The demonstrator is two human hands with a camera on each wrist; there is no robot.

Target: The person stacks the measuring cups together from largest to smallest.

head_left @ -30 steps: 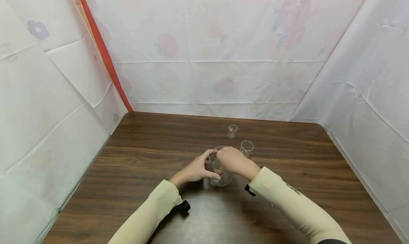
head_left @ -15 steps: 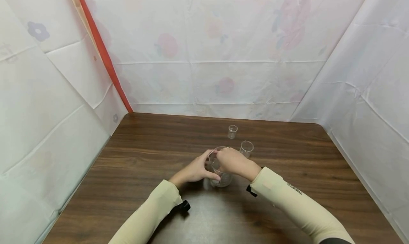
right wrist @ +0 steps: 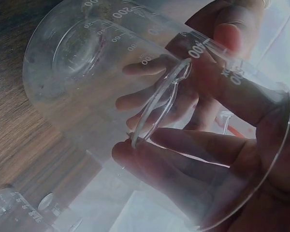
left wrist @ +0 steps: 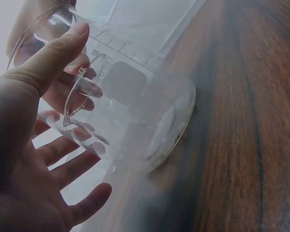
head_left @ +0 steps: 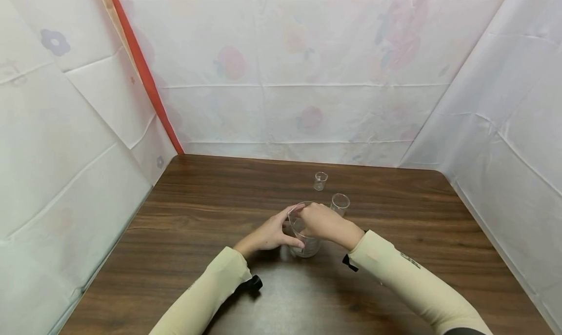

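Observation:
A large glass beaker (head_left: 311,248) stands upright on the wooden table, its printed scale showing in the right wrist view. My left hand (head_left: 273,231) holds it from the left, thumb on the near side and fingers spread round the far side. Reaching in over the mouth is my right hand (head_left: 324,222). Inside the large beaker sits a smaller beaker (right wrist: 99,58), also marked with a scale. The right thumb and fingers (right wrist: 128,152) pinch its rim within the large beaker's wall.
Just behind the right hand stands a small beaker (head_left: 340,204). Farther back is a tinier beaker (head_left: 321,181). Both rest on the brown wooden table (head_left: 210,198). White patterned curtains (head_left: 281,81) enclose the table at the back and both sides.
The right wrist and forearm have shifted very slightly to the right. Both hands keep their hold, and the beakers stay where they are.

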